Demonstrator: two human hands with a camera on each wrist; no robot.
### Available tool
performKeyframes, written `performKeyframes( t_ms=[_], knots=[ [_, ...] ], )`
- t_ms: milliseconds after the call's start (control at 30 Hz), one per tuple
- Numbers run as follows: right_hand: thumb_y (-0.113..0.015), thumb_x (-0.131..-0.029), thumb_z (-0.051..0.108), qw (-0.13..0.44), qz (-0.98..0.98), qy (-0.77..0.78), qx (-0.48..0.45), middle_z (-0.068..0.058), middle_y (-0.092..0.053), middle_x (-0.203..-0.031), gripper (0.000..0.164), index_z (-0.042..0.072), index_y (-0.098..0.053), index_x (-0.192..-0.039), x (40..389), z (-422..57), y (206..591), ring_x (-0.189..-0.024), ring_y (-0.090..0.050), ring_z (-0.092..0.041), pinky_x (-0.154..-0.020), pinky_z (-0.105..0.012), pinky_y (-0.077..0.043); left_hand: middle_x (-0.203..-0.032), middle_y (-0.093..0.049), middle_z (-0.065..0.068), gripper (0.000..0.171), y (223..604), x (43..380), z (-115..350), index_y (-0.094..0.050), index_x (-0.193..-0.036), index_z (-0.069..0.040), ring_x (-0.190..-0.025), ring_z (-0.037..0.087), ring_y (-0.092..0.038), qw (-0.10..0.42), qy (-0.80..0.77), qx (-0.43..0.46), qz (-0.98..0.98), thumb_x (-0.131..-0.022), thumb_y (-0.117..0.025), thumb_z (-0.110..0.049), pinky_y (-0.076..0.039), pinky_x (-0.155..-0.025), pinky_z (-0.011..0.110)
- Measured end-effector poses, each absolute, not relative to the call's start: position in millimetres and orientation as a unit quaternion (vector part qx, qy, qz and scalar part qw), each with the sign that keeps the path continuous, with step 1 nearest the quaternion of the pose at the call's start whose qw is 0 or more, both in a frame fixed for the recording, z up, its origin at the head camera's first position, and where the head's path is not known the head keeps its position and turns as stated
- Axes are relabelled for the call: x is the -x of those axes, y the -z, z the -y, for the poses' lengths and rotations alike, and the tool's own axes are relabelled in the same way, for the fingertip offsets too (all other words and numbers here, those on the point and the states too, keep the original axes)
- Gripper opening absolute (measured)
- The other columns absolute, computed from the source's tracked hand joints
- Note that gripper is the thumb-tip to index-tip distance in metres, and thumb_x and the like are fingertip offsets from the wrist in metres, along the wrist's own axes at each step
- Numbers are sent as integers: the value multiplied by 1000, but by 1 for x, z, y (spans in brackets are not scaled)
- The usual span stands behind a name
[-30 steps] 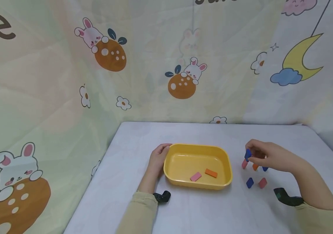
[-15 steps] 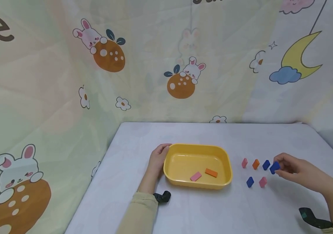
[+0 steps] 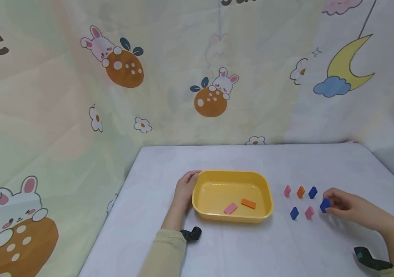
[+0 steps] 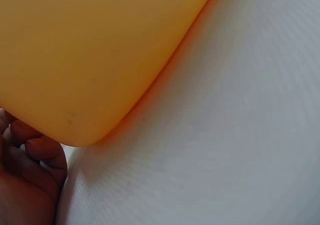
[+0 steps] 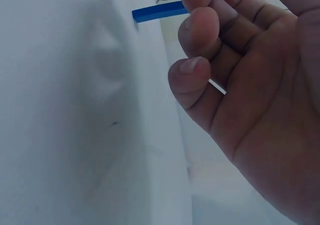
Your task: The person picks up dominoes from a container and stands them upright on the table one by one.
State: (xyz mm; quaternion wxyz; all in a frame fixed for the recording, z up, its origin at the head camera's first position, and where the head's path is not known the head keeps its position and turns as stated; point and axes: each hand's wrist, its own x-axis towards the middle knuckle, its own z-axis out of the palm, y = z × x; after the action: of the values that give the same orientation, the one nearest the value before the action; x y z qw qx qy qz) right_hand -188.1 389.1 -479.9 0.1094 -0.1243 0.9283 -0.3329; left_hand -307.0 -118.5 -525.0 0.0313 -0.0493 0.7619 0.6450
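Observation:
At the right of the head view my right hand (image 3: 347, 206) pinches a blue domino-like block (image 3: 325, 205) between thumb and fingers. The right wrist view shows this blue block (image 5: 159, 12) edge-on at the fingertips, its lower end close to the table. My left hand (image 3: 185, 188) grips the left side of a yellow tray (image 3: 197, 200) near its back corner. Its curled fingers (image 4: 42, 150) show against the tray wall in the left wrist view. Inside the tray a pink block (image 3: 230, 208) and an orange block (image 3: 248, 203) lie flat.
Left of my right hand stand a pink block (image 3: 287, 191), an orange block (image 3: 300, 192) and a blue block (image 3: 312, 192) in a back row. In front of them stand another blue block (image 3: 294, 213) and another pink block (image 3: 309, 212). White cloth covers the table (image 3: 238, 250).
My right hand has carried the blue block rightward from above the back row, then lowered it beside that row. My left hand and the tray have stayed put.

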Motion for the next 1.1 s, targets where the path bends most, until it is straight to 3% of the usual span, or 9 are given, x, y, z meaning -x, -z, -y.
performKeyframes(
  t_ms=[433, 1100],
  knots=[
    [-71, -89, 24, 154, -939, 291, 99, -3, -52, -87, 41, 8, -50, -120, 190, -387, 492, -74, -47, -4, -61, -20, -46, -114, -70, -10, 25, 526, 308, 118, -70, -113, -33, -111, 14, -62, 26, -647, 50, -761, -96, -58, -48, -52, -99, 37],
    [-71, -89, 20, 169, -935, 294, 105, -1, -53, -89, 38, 7, -51, -118, 192, -389, 496, -75, -47, -4, -63, -19, -45, -114, -71, -10, 25, 526, 308, 118, -71, -112, -32, -112, 14, -63, 18, -645, 48, -762, -96, -59, -46, -53, -100, 36]
  ],
)
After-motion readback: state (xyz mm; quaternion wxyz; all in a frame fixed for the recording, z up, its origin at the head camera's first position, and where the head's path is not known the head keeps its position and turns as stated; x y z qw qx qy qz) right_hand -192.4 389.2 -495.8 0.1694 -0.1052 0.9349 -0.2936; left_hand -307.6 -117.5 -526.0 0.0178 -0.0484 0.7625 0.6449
